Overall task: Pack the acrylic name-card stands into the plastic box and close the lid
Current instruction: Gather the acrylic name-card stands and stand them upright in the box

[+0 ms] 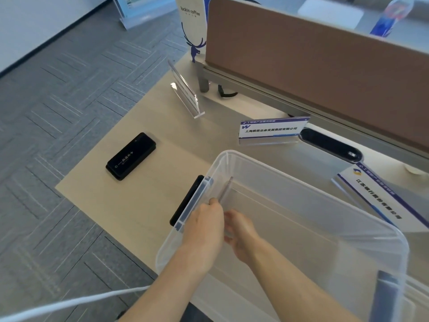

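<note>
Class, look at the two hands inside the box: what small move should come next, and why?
Probably release the stand and withdraw. The left hand and right hand hold it on edge along the box wall, apparently low inside, while a labelled stand waits on the desk.

The box (301,205) is smooth, translucent, faintly frosted plastic. The stand (185,96) is clear, glossy acrylic; the card (269,129) in another is printed paper. The desk (139,196) is pale wood-grain, smooth and matt. The carpet (58,101) is grey, woven and rough. The partition (301,54) looks like matt brown cloth on a grey metal frame (255,88). The case (131,156) is matt black.
</note>
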Demonstrator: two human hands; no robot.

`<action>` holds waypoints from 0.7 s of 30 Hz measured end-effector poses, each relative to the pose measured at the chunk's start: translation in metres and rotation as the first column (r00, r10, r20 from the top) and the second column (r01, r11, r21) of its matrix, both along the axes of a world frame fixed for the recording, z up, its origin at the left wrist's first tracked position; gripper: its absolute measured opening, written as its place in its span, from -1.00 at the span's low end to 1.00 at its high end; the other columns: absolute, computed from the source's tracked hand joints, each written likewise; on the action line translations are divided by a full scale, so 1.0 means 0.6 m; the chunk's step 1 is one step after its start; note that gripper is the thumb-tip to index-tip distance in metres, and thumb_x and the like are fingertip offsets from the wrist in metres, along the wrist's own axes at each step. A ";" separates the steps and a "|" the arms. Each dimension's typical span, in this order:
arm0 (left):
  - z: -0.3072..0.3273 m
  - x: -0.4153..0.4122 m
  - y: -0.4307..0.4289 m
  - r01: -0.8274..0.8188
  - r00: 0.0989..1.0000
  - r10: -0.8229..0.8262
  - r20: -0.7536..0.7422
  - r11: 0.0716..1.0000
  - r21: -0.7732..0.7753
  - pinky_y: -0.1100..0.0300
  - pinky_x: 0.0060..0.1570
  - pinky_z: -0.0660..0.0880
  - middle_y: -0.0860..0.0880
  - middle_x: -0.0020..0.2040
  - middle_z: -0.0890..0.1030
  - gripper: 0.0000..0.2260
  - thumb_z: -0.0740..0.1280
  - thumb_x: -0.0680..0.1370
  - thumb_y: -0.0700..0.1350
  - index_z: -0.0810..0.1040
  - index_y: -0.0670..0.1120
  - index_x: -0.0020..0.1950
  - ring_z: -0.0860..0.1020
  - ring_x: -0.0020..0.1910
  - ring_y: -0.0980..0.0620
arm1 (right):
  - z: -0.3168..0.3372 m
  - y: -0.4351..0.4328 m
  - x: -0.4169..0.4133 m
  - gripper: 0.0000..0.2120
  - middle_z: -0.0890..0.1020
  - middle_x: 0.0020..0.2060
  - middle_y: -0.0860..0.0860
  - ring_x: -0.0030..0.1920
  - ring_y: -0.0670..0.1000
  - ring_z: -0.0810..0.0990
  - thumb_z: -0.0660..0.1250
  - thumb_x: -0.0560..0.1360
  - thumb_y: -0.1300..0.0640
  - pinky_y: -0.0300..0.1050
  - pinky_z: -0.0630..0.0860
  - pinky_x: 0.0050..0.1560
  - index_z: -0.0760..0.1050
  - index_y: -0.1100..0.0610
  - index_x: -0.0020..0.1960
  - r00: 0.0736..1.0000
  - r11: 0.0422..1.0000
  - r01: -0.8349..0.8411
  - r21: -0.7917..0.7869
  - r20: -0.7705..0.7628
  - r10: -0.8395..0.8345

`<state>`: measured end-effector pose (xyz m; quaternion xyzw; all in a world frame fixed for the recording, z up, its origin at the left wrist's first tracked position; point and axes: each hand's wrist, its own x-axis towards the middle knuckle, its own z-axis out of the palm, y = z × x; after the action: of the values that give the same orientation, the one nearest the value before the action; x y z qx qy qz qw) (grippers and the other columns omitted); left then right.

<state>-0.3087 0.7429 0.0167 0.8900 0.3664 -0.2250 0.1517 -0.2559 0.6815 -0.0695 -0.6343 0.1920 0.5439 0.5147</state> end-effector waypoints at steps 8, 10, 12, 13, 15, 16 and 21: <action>0.126 0.065 -0.031 0.064 0.946 -0.038 0.323 0.996 -0.069 -0.01 0.11 0.53 -0.10 0.22 0.67 -0.72 0.23 0.66 -0.04 0.51 -0.06 0.34 0.61 0.23 -0.18 | 0.163 -0.077 0.064 -0.24 0.42 0.48 -0.10 0.40 0.06 0.46 0.36 0.38 -0.13 0.03 0.48 0.15 0.26 -0.09 0.55 0.982 0.997 0.047 0.055 0.180 -0.056; 0.168 0.103 -0.048 0.056 0.896 0.028 0.442 0.983 -0.174 0.01 0.23 0.52 -0.05 0.24 0.69 -0.70 0.27 0.64 0.02 0.55 -0.01 0.35 0.61 0.26 -0.13 | 0.227 -0.120 0.091 -0.48 0.44 0.44 -0.08 0.35 0.04 0.47 0.28 0.56 -0.03 -0.05 0.46 0.07 0.33 -0.07 0.51 0.964 0.995 0.078 0.060 0.250 -0.090; 0.210 0.146 -0.081 0.088 0.821 0.083 0.564 0.959 -0.269 0.04 0.27 0.52 -0.01 0.18 0.71 -0.72 0.34 0.63 0.01 0.61 -0.02 0.31 0.64 0.22 -0.07 | 0.292 -0.185 0.117 -0.58 0.48 0.38 -0.05 0.33 0.02 0.47 0.25 0.61 0.02 -0.05 0.46 0.17 0.36 -0.05 0.47 0.942 0.985 0.141 0.103 0.291 -0.166; 0.231 0.166 -0.106 0.107 0.782 0.119 0.612 0.941 -0.320 0.06 0.26 0.52 0.00 0.13 0.71 -0.74 0.35 0.62 -0.01 0.63 -0.04 0.28 0.65 0.18 -0.03 | 0.323 -0.223 0.127 -0.61 0.50 0.35 -0.04 0.32 0.02 0.48 0.25 0.62 0.02 -0.02 0.46 0.23 0.38 -0.05 0.45 0.929 0.977 0.167 0.134 0.310 -0.201; 0.266 0.203 -0.166 0.142 0.730 0.194 0.655 0.895 -0.424 0.13 0.20 0.50 0.02 0.07 0.70 -0.79 0.37 0.62 -0.05 0.66 -0.07 0.22 0.65 0.13 0.00 | 0.374 -0.307 0.147 -0.69 0.55 0.23 -0.04 0.24 -0.01 0.52 0.26 0.62 -0.01 0.00 0.46 0.21 0.44 -0.06 0.36 0.900 0.959 0.222 0.173 0.343 -0.270; 0.279 0.221 -0.201 0.172 0.718 0.208 0.664 0.871 -0.459 0.15 0.17 0.49 0.01 0.06 0.70 -0.80 0.37 0.62 -0.06 0.66 -0.08 0.21 0.65 0.12 0.01 | 0.391 -0.352 0.159 -0.76 0.58 0.15 -0.05 0.16 -0.04 0.54 0.27 0.62 -0.01 -0.01 0.46 0.17 0.48 -0.07 0.28 0.879 0.948 0.262 0.183 0.361 -0.313; 0.323 0.302 -0.407 0.385 0.735 0.091 0.671 0.760 -0.524 0.18 0.11 0.46 0.01 0.09 0.69 -0.78 0.38 0.62 -0.06 0.63 -0.07 0.24 0.62 0.05 0.06 | 0.441 -0.612 0.196 -0.87 0.57 0.09 -0.03 0.24 0.07 0.53 0.25 0.64 0.01 0.08 0.45 0.29 0.46 -0.04 0.17 0.734 0.855 0.496 0.153 0.451 -0.507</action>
<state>-0.1277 0.4984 0.2107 0.8328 0.1138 -0.0166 0.5415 -0.1385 0.3142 0.1950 -0.6668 0.2173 0.2142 0.6799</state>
